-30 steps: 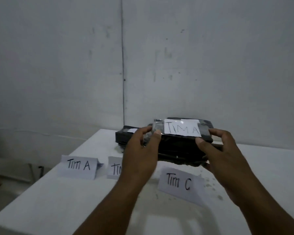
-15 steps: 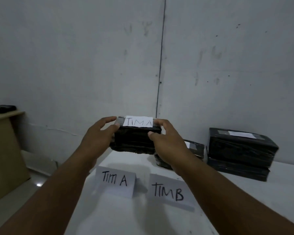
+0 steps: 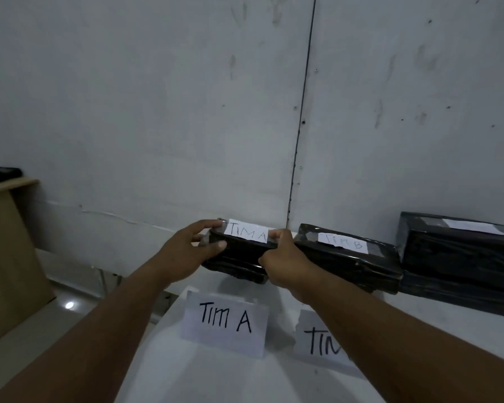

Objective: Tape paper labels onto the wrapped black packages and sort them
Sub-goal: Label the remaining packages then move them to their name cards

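White table (image 3: 216, 379) stands against a grey wall (image 3: 157, 112). Both hands hold one black package (image 3: 239, 257) at the far left part of the table, behind the standing card "TIM A" (image 3: 224, 324). The left hand (image 3: 186, 254) has its fingers closed on the left end of the package, and the right hand (image 3: 285, 263) grips the right end. Its paper label (image 3: 248, 231) reads "TIM A". Just to the right lies a second package (image 3: 349, 263) labelled "TIM B", and further right a stack of packages (image 3: 460, 257).
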